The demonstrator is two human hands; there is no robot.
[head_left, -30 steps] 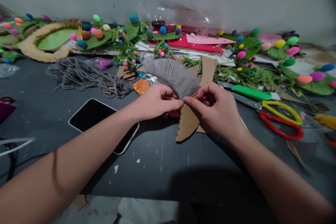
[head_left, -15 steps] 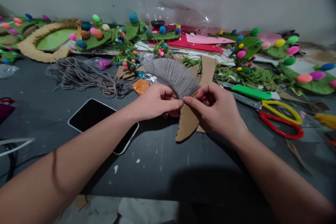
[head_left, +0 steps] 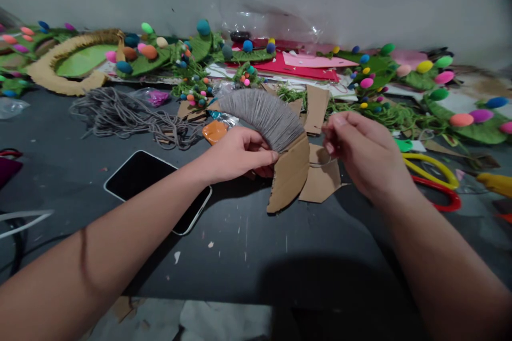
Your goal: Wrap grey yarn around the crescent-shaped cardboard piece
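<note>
A curved cardboard piece is wrapped along much of its length with grey yarn; its near end is bare brown card. My left hand pinches it at the inner edge, thumb on top, where the wrapping stops. Out to the right, my right hand is closed with thumb and fingertips together on a thin grey strand. Part of that strand shows below the fingers, beside the cardboard. A loose heap of grey yarn lies at the left, trailing toward the wrapped arc.
A phone lies under my left forearm. Scissors with red and yellow handles and a green cutter sit at the right. Cardboard scraps lie beside the arc. Green pieces with coloured balls and a tan ring line the wall.
My right hand has moved right, away from the cardboard edge, drawing the strand out. The bare card end is now uncovered. My left hand stays in place.
</note>
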